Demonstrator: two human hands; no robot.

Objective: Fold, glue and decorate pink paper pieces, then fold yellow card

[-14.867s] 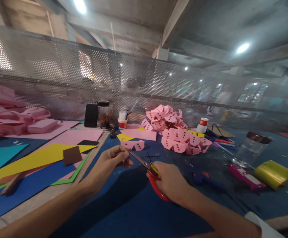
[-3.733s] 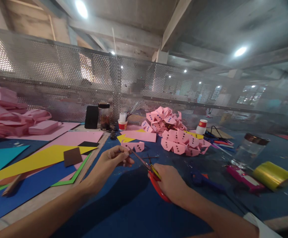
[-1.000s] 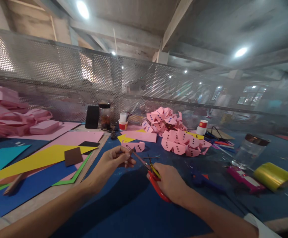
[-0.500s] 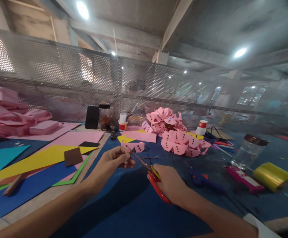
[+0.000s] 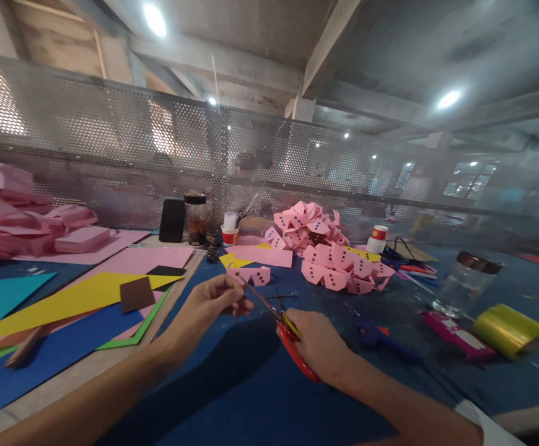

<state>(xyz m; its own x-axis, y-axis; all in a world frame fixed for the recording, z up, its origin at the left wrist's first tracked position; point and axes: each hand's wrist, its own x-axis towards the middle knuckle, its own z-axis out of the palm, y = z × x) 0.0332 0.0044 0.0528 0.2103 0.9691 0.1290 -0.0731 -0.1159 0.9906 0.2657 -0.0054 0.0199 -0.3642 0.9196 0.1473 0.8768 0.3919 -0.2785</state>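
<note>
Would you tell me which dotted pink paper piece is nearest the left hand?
The lone piece close by the left hand; the others are heaped farther right.

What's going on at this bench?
A person's right-hand grip is closed on red-handled scissors, blades reaching up to the left-hand grip; whatever is held there, if anything, is too small to make out. Just beyond is a pink paper cutout with dark squares, and to its right a pile of similar cutouts. Coloured paper sheets lie to the left, a blue glue gun to the right.
</note>
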